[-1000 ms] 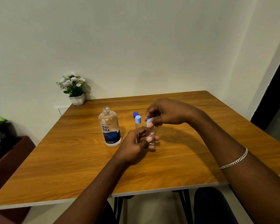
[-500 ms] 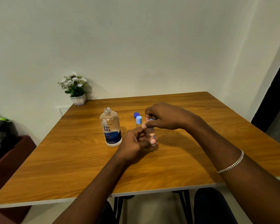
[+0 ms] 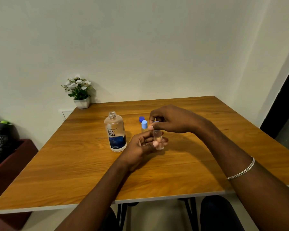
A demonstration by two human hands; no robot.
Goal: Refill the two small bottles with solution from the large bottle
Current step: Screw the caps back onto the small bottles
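The left hand (image 3: 141,145) gripped a small clear bottle (image 3: 158,139) upright, its fingers (image 3: 155,144) curled narrowly around the lower body, the base just above or touching the wooden table (image 3: 65,164) — which of the two could not be told. The right hand (image 3: 170,119) came down over the top of that bottle, thumb and forefinger pinched tight on its light blue cap (image 3: 156,122), of which only a sliver showed between the fingertips. Just beyond the left fingers, on the far side, stood the second small bottle (image 3: 144,126) with its light blue cap on. Behind it lay a dark blue cap (image 3: 141,119), loose on the table. To the left of the left hand's fingers — near but apart — stood the large bottle (image 3: 115,133), upright, neck uncovered, with a blue label. A silver bracelet (image 3: 242,170) circled the right forearm. A small potted plant (image 3: 78,90) sat at the far left corner.
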